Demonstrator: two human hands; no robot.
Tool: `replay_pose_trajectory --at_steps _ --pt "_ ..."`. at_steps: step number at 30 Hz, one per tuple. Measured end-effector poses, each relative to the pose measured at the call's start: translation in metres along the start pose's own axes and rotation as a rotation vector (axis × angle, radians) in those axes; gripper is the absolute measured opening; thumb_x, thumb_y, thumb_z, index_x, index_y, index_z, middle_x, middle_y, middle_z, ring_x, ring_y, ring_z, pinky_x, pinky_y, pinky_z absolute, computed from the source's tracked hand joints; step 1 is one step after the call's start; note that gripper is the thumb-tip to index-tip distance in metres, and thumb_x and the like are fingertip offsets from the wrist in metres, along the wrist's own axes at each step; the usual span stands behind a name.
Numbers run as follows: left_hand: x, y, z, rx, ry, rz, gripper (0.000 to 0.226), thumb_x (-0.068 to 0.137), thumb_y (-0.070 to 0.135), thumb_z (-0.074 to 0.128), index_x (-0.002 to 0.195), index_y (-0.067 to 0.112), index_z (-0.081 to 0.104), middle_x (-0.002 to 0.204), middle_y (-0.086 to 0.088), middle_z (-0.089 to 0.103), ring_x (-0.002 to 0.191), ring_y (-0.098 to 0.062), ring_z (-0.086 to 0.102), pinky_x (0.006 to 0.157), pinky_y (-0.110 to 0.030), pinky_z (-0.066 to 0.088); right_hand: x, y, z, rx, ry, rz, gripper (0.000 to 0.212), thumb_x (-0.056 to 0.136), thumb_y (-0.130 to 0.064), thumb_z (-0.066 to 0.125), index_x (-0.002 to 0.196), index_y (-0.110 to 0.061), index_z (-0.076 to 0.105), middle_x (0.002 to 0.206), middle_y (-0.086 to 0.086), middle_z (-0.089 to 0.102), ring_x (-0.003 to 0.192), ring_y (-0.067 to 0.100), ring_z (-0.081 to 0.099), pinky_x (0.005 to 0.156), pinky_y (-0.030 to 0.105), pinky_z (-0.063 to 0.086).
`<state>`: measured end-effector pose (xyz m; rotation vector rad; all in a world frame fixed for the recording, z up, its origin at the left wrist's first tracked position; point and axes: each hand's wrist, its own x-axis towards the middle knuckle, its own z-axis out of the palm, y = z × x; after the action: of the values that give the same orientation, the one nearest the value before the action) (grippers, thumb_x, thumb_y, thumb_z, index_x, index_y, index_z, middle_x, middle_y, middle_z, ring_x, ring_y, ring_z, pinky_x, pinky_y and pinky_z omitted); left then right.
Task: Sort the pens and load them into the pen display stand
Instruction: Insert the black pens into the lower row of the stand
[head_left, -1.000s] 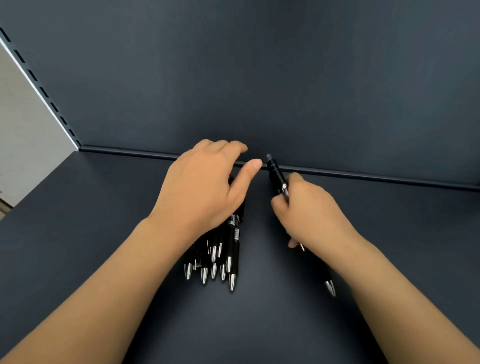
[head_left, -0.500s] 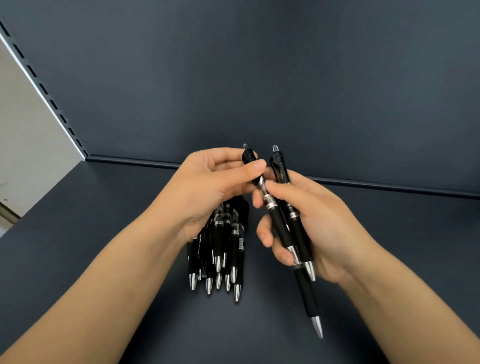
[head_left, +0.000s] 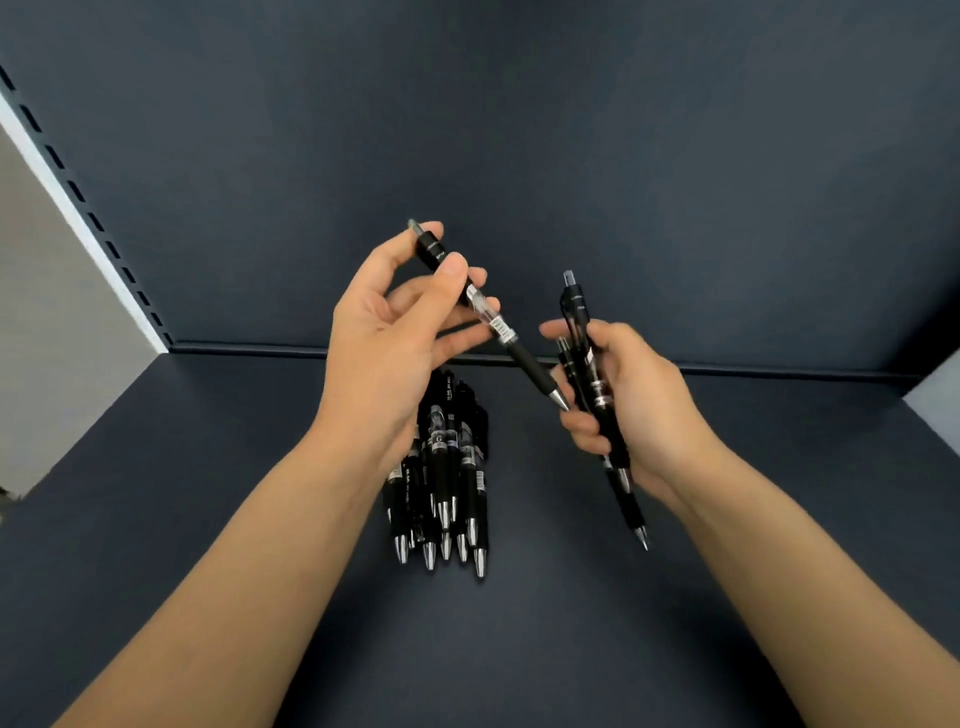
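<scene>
Pens (head_left: 441, 493) are lying bundled on the dark shelf (head_left: 208, 519), tips toward the person. The left hand (head_left: 384, 343) is pinching a single pen (head_left: 498, 330), slanted in air. The right hand (head_left: 639, 410) is gripping two other pens (head_left: 597, 400), tips down.

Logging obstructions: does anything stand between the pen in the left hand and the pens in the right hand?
Nothing visible does. The left hand holds its pen tip-first toward the right hand, beside the pens there.
</scene>
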<state>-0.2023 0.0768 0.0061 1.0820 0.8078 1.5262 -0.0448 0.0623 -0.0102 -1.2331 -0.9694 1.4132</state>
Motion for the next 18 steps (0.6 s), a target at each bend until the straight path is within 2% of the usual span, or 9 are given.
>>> replay_pose_trajectory --at_steps 3,7,10,13,18 --pt "-0.007 0.007 0.006 0.007 0.012 0.02 0.031 0.089 0.015 0.064 0.119 0.01 0.059 0.087 -0.004 0.074 0.076 -0.018 0.071 0.067 -0.026 0.055 -0.009 -0.011 0.002 0.185 0.016 -0.046 0.035 0.099 -0.021 0.034 0.119 -0.001 0.055 0.058 0.0 0.043 0.044 0.012 0.03 0.039 0.023 0.021" --pt "-0.014 0.011 0.016 0.037 -0.047 -0.007 0.024 0.08 0.021 0.07 0.101 0.01 0.067 0.09 -0.005 0.074 0.075 -0.02 0.071 0.065 -0.026 0.056 -0.035 -0.018 -0.002 0.18 0.116 -0.096 0.021 0.102 -0.02 0.04 0.108 -0.005 0.054 0.065 -0.002 0.047 0.047 0.01 0.035 0.04 0.02 0.026" --pt "-0.021 0.016 0.029 0.064 -0.176 -0.044 0.02 0.081 0.02 0.068 0.099 0.011 0.067 0.093 -0.007 0.074 0.078 -0.022 0.072 0.067 -0.028 0.057 -0.062 -0.019 -0.013 0.162 0.199 -0.085 0.023 0.103 -0.023 0.04 0.104 -0.007 0.056 0.069 -0.001 0.047 0.048 0.009 0.036 0.04 0.019 0.03" --pt "-0.037 0.023 0.052 0.071 -0.293 -0.048 0.014 0.087 0.019 0.063 0.1 0.013 0.066 0.093 -0.005 0.074 0.077 -0.021 0.072 0.066 -0.026 0.057 -0.095 -0.022 -0.035 0.183 0.279 -0.056 0.027 0.103 -0.034 0.039 0.1 -0.011 0.052 0.067 -0.002 0.045 0.04 0.009 0.034 0.033 0.018 0.025" --pt "-0.078 0.028 0.111 0.099 -0.399 -0.02 0.015 0.091 0.024 0.057 0.104 0.018 0.064 0.092 -0.004 0.074 0.076 -0.022 0.072 0.062 -0.027 0.058 -0.153 -0.026 -0.087 0.131 0.265 -0.13 0.032 0.097 -0.04 0.049 0.079 -0.016 0.041 0.054 0.0 0.045 0.03 0.009 0.026 0.031 0.013 0.018"
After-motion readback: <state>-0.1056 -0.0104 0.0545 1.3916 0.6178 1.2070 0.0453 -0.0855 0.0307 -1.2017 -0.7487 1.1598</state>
